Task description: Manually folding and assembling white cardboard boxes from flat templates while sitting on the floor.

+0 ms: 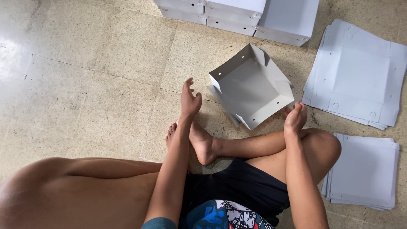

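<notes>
Folding in hand: we judge that we are partway through forming a flat grey card sheet into a box, with the walls raised but not yet locked.
Head view, box: the half-folded box (251, 91) rests tilted on the floor (93, 85), just beyond our crossed legs, its open side facing up towards us.
Head view, left hand (190, 98): released, fingers spread and lifted, just beside the box's left corner but apart from it.
Head view, right hand (295, 117): curled at the box's lower right edge; we seem to pinch or steady that edge, though the fingertips are hidden, so we cannot tell how firm the grip is.
Head view, supplies: one stack of flat sheets (358, 72) lies to the right, a second flat stack (365, 169) by our right knee.
Head view, finished work: closed boxes (237, 12) stand stacked at the top, beyond the half-folded one.
Next move, as we judge it: the free hand needs to meet the left wall so both sides can be pressed square and the flaps tucked.
</notes>
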